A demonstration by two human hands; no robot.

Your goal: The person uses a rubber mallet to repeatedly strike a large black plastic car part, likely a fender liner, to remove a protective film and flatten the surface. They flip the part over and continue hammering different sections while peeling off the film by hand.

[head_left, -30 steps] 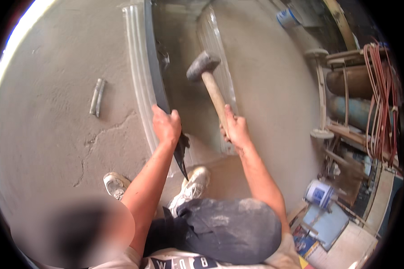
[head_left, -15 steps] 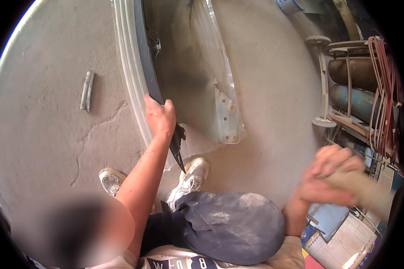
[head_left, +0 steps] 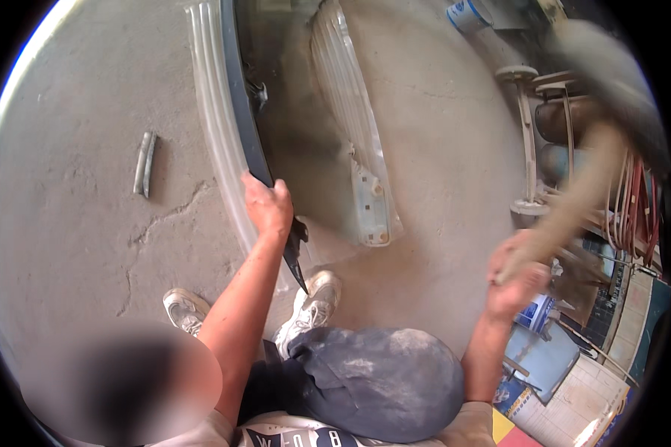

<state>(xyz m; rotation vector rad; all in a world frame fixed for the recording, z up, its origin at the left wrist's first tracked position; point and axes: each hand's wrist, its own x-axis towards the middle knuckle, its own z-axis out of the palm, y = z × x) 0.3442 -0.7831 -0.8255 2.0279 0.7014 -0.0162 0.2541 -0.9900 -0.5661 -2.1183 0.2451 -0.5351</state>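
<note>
My left hand is closed around the edge of a long dark grey panel, close to its pointed near end. Along the panel's left side runs a pale ribbed strip that looks like plastic. Out to the right, my right hand grips the end of a thick wooden handle. It appears to be a long-handled hammer, with a dark head at the upper right, smeared by motion. The hammer is raised well away from the panel.
Right of the panel lies a pale ribbed piece with a holed end. A short grey bar lies on the cracked concrete floor. At right stands a wheeled frame with cylinders and red hoses. My shoes are near the panel's tip.
The hammer has swung so its handle now points up and right from my right hand, and its head has come into view. My left hand keeps its grip on the panel.
</note>
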